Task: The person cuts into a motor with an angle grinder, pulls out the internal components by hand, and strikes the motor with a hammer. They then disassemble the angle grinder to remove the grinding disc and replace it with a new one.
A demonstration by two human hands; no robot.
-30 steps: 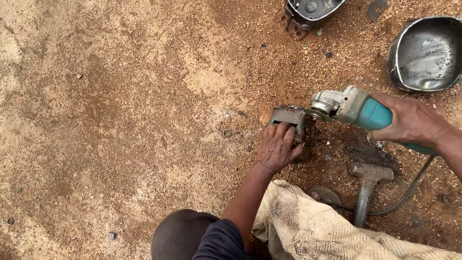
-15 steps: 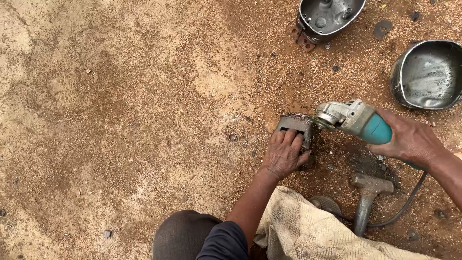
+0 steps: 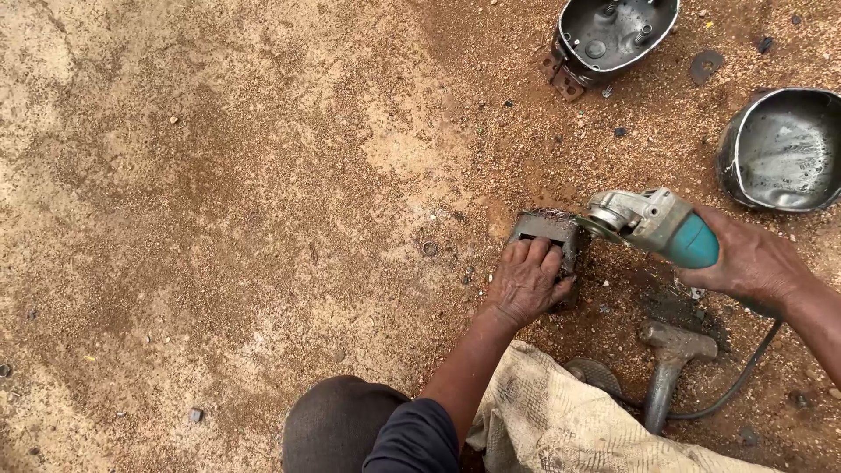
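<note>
Squarely under the left hand [image 3: 528, 282] lies a dark metal block [image 3: 545, 232] on the gravelly ground [image 3: 219, 219]; its fingers are pressed together flat on top, pinning it. Just to the block's right, the right hand [image 3: 752, 261] is wrapped closed around the teal body of an angle grinder [image 3: 653, 224], whose long axis runs left to right, its disc touching the block's right edge. A hammer [image 3: 667, 361] lies nearer the person's knee, below the grinder.
</note>
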